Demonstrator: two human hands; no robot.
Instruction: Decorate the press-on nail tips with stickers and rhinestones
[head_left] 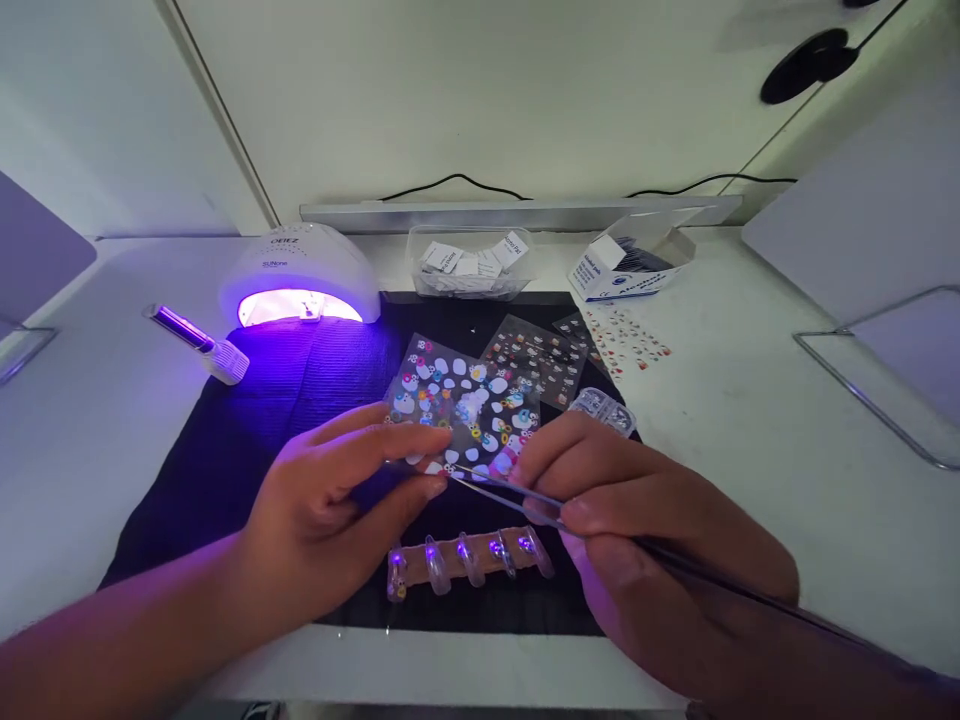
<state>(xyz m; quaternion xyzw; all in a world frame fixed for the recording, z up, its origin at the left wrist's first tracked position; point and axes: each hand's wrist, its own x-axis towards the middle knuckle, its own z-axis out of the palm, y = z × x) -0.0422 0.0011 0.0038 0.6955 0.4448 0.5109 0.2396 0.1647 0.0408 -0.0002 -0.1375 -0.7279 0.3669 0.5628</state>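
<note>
My left hand [337, 500] pinches the lower left edge of a clear nail sticker sheet [465, 400] printed with white blobs and small colourful figures. In my right hand [637, 540] is a pair of metal tweezers [517, 493], whose tips meet the sheet's bottom edge close to my left thumb. Whether the tips grip a sticker is too small to tell. Some right fingers rest against the sheet's right corner. Below the sheet, several glossy false nails [471, 560] stand in a row on a brownish strip; the leftmost bears a small coloured figure.
A lit nail lamp [300, 265] glows purple at back left, beside a white handheld light [199, 345]. A plastic box of packets [469, 265] and an alcohol pad box [634, 262] stand behind the black cloth [225, 450]. More sticker sheets [536, 360] and a small clear case [604, 410] lie right.
</note>
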